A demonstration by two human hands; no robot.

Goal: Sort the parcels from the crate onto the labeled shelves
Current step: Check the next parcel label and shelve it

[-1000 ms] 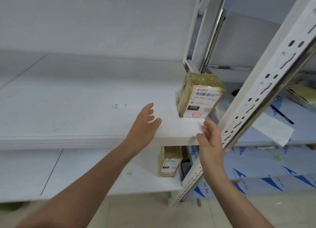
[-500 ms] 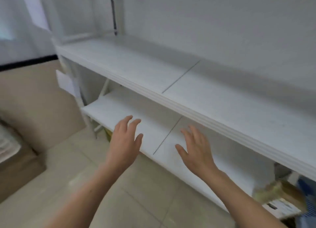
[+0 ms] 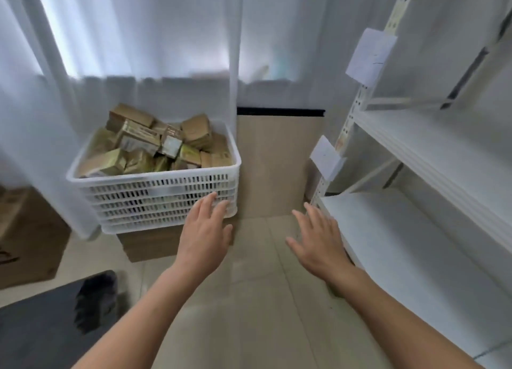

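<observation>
The parcels (image 3: 155, 144) are heaped in the crate (image 3: 155, 191) at the far left, piled loose above its rim. The crate sits on a flat box (image 3: 149, 244) on the floor. They look like small cardboard boxes wound in glossy tape, so I'd judge them light and stiff, with a slightly slick skin. One hand should manage each. The best hold is probably across two opposite sides of a parcel lying on top of the heap, lifting straight up, since its neighbours lean on one another and could slide.

Both hands carry nothing. The left hand (image 3: 206, 230) is flat with its fingers spread, and its tips show against the crate's near right corner. I cannot tell whether they touch it. The right hand (image 3: 318, 241) is spread too, over the floor just beside the low shelf (image 3: 415, 230) on the right, where paper labels (image 3: 370, 54) hang on the upright.

Half a second ago the view was on the shelves, with both hands hovering before the lower board. Now it has swung left to the crate, and the hands are as empty as they were.
</observation>
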